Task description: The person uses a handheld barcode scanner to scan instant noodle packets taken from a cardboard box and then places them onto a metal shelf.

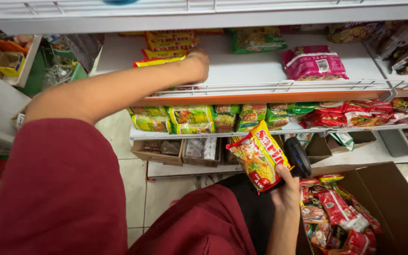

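White wire-railed shelves (270, 87), pale tiled floor (163, 189) — shop aisle

The noodle packet (259, 156) is yellow with a red band and a printed picture of noodles. The scanner (298, 157) beside it is black with a blue spot. The sleeves (62, 189) are dark maroon. The shelf (260, 71) is white with an orange front edge. One bag (313, 63) is pink; the carton (383, 198) is brown.

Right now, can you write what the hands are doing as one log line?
left hand: on yellow packets, shelf | right hand: holds noodle packet, black device | cardboard box: packets inside
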